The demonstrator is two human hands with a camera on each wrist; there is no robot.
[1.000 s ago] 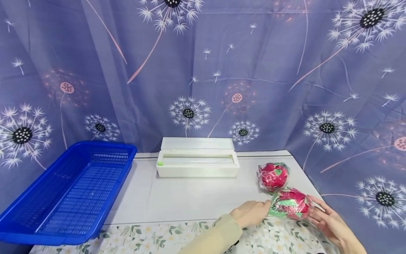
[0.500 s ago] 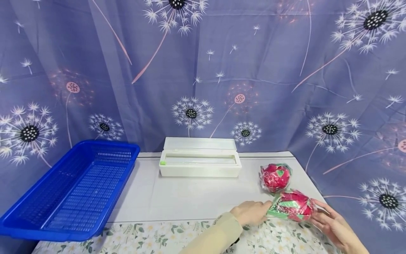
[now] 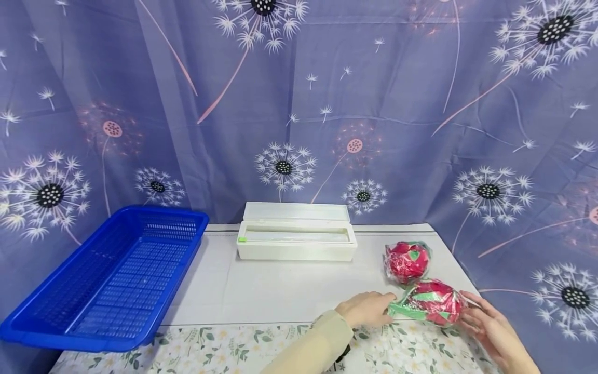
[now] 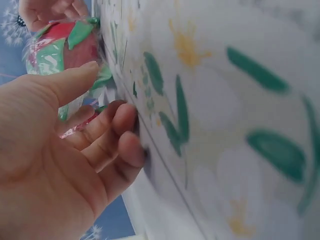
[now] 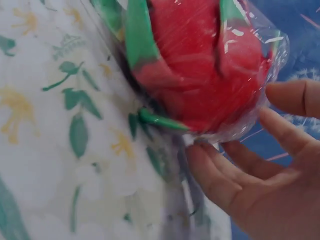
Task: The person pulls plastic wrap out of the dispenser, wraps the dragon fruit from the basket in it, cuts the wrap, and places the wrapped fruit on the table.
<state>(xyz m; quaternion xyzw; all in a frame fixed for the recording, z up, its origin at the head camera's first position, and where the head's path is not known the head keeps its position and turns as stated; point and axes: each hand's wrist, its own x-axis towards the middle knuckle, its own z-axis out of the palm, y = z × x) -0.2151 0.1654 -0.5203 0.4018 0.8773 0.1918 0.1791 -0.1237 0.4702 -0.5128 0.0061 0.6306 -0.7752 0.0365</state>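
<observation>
A plastic-wrapped dragon fruit point(image 3: 432, 301), red with green scales, lies at the right front of the table between both hands. My left hand point(image 3: 369, 309) is at its green-tipped end; in the left wrist view this left hand point(image 4: 75, 135) has loosely bent fingers, with the thumb apart from them and no hold on the fruit. At the rounded end, my right hand point(image 3: 488, 324) has its fingertips against or close to the film. In the right wrist view its fingers point(image 5: 215, 175) are spread and relaxed beside the dragon fruit point(image 5: 195, 65).
A second wrapped dragon fruit point(image 3: 407, 262) sits just behind. At the back middle stands a long white cling film box point(image 3: 296, 252) with its lid raised. A large blue plastic basket point(image 3: 175, 291) is at the left. A patterned curtain point(image 3: 299, 104) encloses the table.
My left hand has let go of the dragon fruit's green end and drawn slightly left, so more of that end shows. The right hand stays at the other end. The head view has shifted slightly.
</observation>
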